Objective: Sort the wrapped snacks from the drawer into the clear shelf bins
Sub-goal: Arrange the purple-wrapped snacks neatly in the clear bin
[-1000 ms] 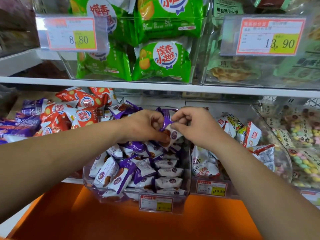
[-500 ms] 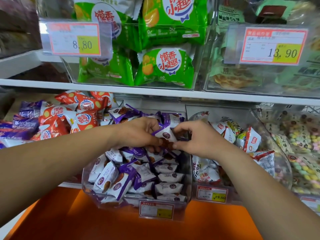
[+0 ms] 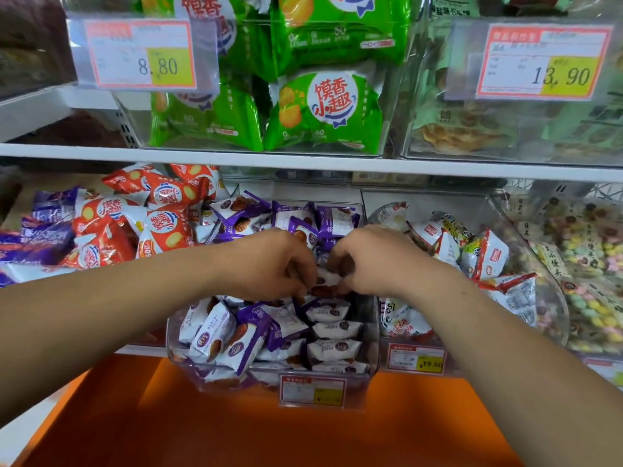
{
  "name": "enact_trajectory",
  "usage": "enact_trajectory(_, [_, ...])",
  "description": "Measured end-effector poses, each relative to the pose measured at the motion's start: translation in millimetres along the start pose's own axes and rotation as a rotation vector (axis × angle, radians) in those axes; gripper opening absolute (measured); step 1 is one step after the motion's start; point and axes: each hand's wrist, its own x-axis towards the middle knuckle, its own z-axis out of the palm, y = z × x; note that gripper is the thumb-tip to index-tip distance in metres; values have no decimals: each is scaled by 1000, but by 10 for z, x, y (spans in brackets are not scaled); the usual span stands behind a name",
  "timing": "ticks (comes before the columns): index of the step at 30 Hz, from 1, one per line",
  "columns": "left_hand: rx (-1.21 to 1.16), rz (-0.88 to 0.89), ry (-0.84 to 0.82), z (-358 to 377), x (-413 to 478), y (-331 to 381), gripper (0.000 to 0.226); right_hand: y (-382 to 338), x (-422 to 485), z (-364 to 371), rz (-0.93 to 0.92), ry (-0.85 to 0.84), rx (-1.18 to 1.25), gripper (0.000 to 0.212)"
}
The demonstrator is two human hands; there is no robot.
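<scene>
1. Snack (image 3: 325, 281) just above the bin (image 3: 175, 335) front rows: left hand (image 3: 269, 264) and right hand (image 3: 374, 261) both pinch its wrapper, fingers curled tight.
2. Not yet released.
3. Bin's back is heaped high, so sorting looks well along.

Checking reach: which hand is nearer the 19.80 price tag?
Right. The right hand sits above-left of the 19.80 price tag; the left hand is farther left.

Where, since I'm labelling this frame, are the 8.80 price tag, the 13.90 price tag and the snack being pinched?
8.80 price tag (image 3: 139, 54): head view, its middle.
13.90 price tag (image 3: 542, 61): head view, its middle.
pinched snack (image 3: 325, 278): head view, its white wrapper.
</scene>
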Motion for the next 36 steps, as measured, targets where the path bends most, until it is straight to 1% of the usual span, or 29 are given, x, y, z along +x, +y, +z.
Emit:
enact_trajectory(2, [1,-17,-72,8,70,26,20,-7,63,-46,21,-75,-42,16])
enact_trajectory(5, [75,-45,-179,85,191,28,27,-26,167,-49,16,-118,-141,9])
enact_trajectory(9, [161,-94,-179,241,293,62,38,-26,255,-4,24,-159,-169,9])
enact_trajectory(11, [210,-107,-180,305,302,97,39,-31,271,0,39,-155,-168,8])
enact_trajectory(15, [228,-136,-167,349,301,79,29,-22,263,10,56,-153,-118,13])
enact_trajectory(18, [285,-134,-149,380,301,73,29,-7,244,-17,52,-190,-91,16])
enact_trajectory(20, [243,-125,-137,374,276,37,30,-31,240,-13,59,-201,-117,13])
enact_trajectory(22, [120,-121,-115,337,234,-24,28,-88,237,-9,57,-213,-183,13])
enact_trajectory(25, [-21,-129,-65,324,189,-67,27,-180,217,-19,15,-236,-274,7])
enact_trajectory(28, [-101,-155,-30,360,200,-63,27,-243,213,-47,-2,-279,-298,21])
enact_trajectory(31, [-117,-160,-22,380,237,-51,27,-278,242,-2,2,-328,-359,27])
enact_trajectory(33, [-89,-150,-26,387,247,-42,22,-321,265,55,-8,-381,-488,27])
enact_trajectory(35, [-3,-138,38,372,246,-48,14,-371,283,84,-14,-473,-617,27])
enact_trajectory(36, [23,-137,89,355,242,-56,14,-392,287,78,-14,-516,-650,25])
